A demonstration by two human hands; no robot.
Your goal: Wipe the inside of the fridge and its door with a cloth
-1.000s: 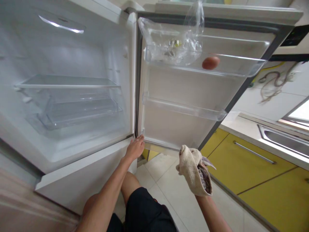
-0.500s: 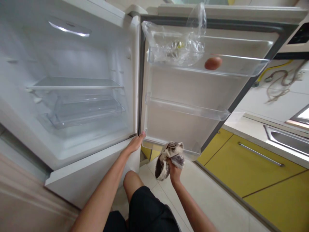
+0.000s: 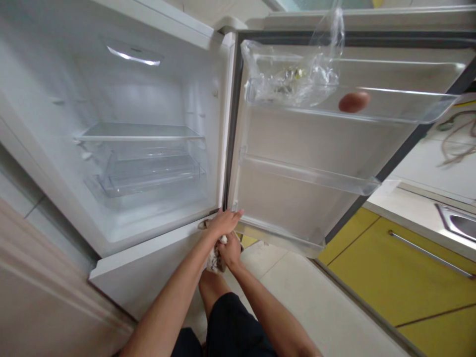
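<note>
In the head view, my right hand grips a brown-and-white cloth just below the hinge-side lower corner of the fridge door. Directly above it is my left hand, its fingers stretched toward that same corner; whether they touch the door cannot be made out. Parts of the cloth are hidden behind both hands. The open fridge compartment lies to the left, with a glass shelf and a clear drawer inside.
The top door rack holds a clear plastic bag and a brown egg. A lower clear rack crosses the door. Yellow cabinets with a counter and sink stand at the right. My knee is beneath my hands.
My right hand has brought the cloth left and up to the hinge-side corner, under my left hand. My left hand stays by the corner. The view has shifted slightly left.
</note>
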